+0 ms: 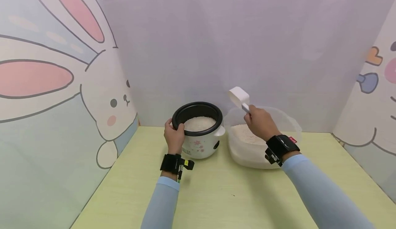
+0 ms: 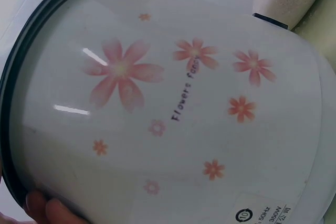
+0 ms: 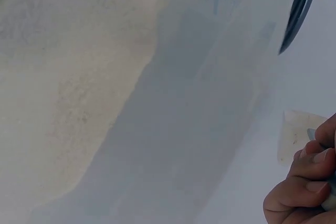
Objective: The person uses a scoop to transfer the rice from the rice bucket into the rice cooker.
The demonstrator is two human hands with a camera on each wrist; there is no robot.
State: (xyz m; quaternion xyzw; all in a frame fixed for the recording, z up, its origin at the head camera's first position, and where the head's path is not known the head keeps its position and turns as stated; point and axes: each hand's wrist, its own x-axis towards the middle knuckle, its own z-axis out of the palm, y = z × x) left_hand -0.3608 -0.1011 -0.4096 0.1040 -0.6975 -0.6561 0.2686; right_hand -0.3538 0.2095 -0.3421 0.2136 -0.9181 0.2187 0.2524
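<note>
just below the frame's centre, the left hand (image 1: 174, 138) clamps the rice cooker (image 1: 199, 147) by its black rim (image 1: 201, 132), apparently to keep it steady. right of centre, the right hand (image 1: 261, 121) has fingers curled round the white scoop (image 1: 239, 96), held high, seemingly to clear the translucent tub (image 1: 250, 162).

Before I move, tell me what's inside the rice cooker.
White grains, apparently rice, lie inside the rice cooker, its dark far wall showing behind them. The near rim hides their front edge; the grains cover the bottom.
</note>
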